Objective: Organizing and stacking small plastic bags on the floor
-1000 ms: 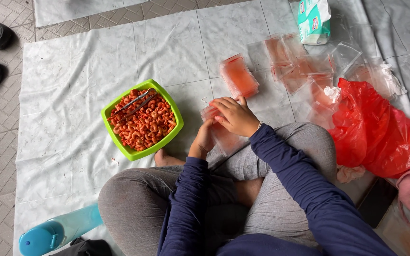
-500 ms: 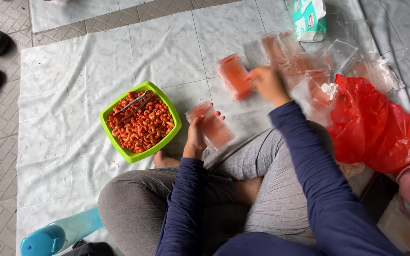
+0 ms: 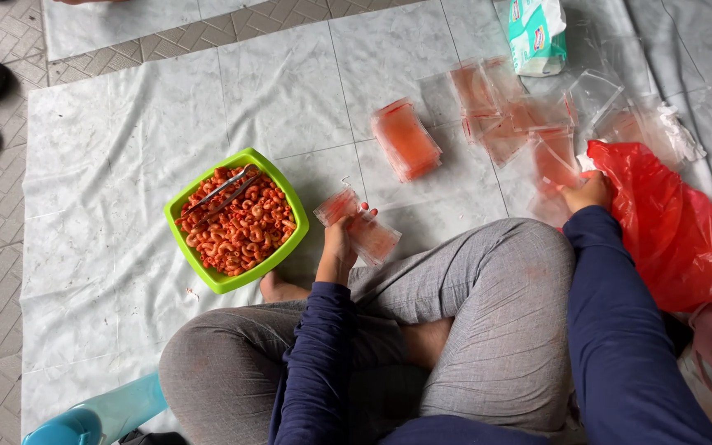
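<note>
left hand [image 3: 338,247] closed on filled packet [image 3: 360,227], centre near knee | right hand [image 3: 587,194] on loose empty bags [image 3: 537,136] at right, grip unclear | packet likely light, soft, slippery; pinch top edge | one green bowl [image 3: 290,210], one packet stack [image 3: 405,140], one red bag [image 3: 669,222]

The person sits cross-legged on a white sheet [image 3: 125,148]. The left hand [image 3: 338,245] grips a small filled packet [image 3: 358,224] beside a green bowl [image 3: 181,216] of orange-red snacks. The right hand [image 3: 587,194] touches clear packets [image 3: 554,165] by a red bag [image 3: 669,231].
</note>
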